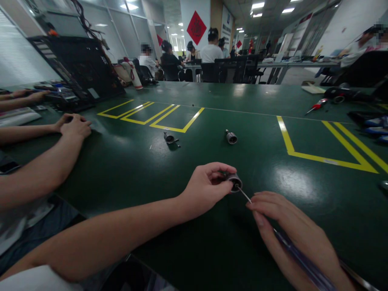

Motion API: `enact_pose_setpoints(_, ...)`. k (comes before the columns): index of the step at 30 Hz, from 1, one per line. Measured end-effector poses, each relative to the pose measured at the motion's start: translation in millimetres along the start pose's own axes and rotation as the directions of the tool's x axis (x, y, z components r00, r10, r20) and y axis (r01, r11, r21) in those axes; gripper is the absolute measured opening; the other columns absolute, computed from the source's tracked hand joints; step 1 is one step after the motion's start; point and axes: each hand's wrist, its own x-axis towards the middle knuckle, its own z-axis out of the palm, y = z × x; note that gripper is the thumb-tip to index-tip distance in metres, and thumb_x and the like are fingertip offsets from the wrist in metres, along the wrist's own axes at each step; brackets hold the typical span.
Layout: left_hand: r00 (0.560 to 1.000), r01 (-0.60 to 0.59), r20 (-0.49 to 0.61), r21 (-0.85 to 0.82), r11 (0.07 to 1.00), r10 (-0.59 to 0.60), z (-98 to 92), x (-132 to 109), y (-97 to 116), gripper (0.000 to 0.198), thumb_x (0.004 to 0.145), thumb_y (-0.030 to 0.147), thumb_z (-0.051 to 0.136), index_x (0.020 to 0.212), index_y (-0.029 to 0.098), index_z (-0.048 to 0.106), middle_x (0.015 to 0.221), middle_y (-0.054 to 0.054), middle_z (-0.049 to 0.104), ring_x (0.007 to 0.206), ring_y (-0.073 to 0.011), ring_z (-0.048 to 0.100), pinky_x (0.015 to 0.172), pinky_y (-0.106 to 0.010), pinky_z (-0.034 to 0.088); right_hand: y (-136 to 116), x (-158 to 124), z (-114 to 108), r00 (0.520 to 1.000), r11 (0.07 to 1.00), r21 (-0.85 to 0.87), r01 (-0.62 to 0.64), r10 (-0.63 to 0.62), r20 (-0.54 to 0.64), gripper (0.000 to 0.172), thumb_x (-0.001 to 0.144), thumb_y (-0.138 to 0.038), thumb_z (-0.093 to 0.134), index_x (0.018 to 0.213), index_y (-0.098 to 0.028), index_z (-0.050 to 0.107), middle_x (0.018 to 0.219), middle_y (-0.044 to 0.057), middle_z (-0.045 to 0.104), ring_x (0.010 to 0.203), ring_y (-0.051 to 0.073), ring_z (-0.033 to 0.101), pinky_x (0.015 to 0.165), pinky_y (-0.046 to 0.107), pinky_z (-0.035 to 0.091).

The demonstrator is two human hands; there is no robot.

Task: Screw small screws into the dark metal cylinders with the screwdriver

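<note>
My left hand (209,184) is closed around a small grey metal cylinder (237,178), its hollow end facing right and toward me. Between the thumb and fingers of my right hand (291,226) runs a slim screwdriver (303,258) with a dark, see-through purplish handle. Its thin shaft reaches into the cylinder's opening; what the tip meets inside is hidden. Farther back on the green table stand two similar metal cylinders: one (231,137) straight beyond my hands, the other (169,138) to the left with tiny metal pieces (178,143) beside it.
Yellow tape outlines (183,130) mark the green table (145,161). A co-worker's hands (74,125) rest at the left edge, near a large black case (75,66). At the far right lie a red-handled screwdriver (318,105) and blue-handled tools (377,125). Several people sit beyond the table.
</note>
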Motion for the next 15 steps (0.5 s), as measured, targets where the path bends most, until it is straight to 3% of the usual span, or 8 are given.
enact_pose_setpoints(6, 0.995, -0.09, 0.039, 0.079, 0.993, 0.087, 1.9, -3.8, 1.4, 0.025, 0.068, 0.012, 0.062, 0.092, 0.01, 0.065, 0.083, -0.006, 0.068, 0.075, -0.015, 0.065, 0.069, -0.027, 0.053, 3.9, 0.4, 2.7, 1.0, 1.0, -0.013, 0.004, -0.004, -0.007, 0.013, 0.087, -0.014, 0.044, 0.093, -0.02, 0.055, 0.085, 0.007, 0.069, 0.075, 0.016, 0.068, 0.071, 0.029, 0.058)
enact_pose_setpoints(15, 0.984, -0.176, 0.005, 0.155, 0.972, 0.177, 3.9, -7.2, 1.6, 0.019, 0.067, 0.011, 0.062, 0.086, 0.012, 0.068, 0.089, -0.007, 0.067, 0.076, -0.0159, 0.066, 0.071, -0.028, 0.056, 4.4, -5.8, 6.3, 1.0, 1.0, -0.022, 0.002, -0.002, 0.019, 0.016, 0.085, -0.013, 0.046, 0.096, -0.02, 0.055, 0.086, 0.007, 0.069, 0.075, 0.019, 0.068, 0.072, 0.034, 0.058)
